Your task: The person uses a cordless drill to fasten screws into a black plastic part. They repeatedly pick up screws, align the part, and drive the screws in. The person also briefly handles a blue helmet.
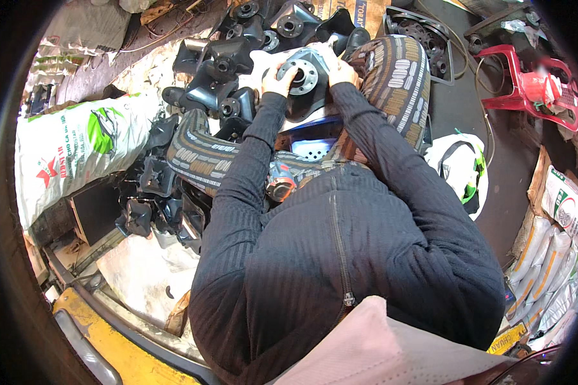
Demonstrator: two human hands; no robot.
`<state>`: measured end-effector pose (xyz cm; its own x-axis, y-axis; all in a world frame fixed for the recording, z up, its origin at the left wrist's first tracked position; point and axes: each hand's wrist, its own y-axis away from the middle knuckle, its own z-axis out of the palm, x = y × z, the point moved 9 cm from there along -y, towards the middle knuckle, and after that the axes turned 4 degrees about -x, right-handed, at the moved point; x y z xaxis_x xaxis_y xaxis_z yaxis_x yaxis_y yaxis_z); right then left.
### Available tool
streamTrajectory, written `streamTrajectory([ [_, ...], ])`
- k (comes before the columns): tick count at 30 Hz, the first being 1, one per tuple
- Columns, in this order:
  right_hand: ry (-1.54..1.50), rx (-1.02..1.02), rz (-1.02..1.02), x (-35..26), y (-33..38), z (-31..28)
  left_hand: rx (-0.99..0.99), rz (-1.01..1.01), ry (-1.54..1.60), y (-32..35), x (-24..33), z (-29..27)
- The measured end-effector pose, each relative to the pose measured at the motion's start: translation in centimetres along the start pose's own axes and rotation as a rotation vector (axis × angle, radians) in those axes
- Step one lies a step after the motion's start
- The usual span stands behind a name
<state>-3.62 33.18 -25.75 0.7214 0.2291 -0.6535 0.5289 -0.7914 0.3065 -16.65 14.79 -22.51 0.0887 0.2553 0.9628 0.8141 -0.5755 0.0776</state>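
Note:
Between my two hands, above my lap, is a black moulded part [307,104] with a round grey flange, a central hole and a ring of smaller holes. My left hand [277,82] grips its left side, fingers at the flange. At its right edge my right hand [344,72] is closed, its fingertips partly hidden beside white material. White sheeting [261,63] lies around and behind the part. Several similar black flanged parts [225,63] are heaped just beyond my left hand.
My patterned trouser legs [395,77] flank the work. A blue perforated object [311,149] sits between them. White printed sacks [77,151] stand at left, more black parts [157,176] below them. At right are a tray of dark rings [424,40], a red plastic chair [504,77] and a white bag [457,168].

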Motion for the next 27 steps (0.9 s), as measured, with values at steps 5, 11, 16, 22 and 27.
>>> streamTrajectory([
  [5, 0.162, -0.134, 0.202, 3.8, -3.0, 3.1, -0.056, -0.087, -0.179, 0.7, -0.3, -0.3],
  [11, 0.233, -0.111, 0.002, 2.0, -1.0, 4.3, 0.026, -0.142, -0.216, 3.3, -1.2, -3.0],
  [16, -0.164, -0.21, -0.143, -1.8, 2.5, 2.5, -0.083, 0.051, -0.344, 1.9, 0.1, -2.5],
  [22, -0.961, -0.493, 0.502, -0.2, 7.2, 4.1, -0.356, 0.113, -0.538, -0.3, 1.0, -1.4],
  [27, -1.45, -0.88, 0.535, -3.1, 8.9, 2.1, -0.189, 0.064, -0.382, 4.7, 8.2, -9.1],
])
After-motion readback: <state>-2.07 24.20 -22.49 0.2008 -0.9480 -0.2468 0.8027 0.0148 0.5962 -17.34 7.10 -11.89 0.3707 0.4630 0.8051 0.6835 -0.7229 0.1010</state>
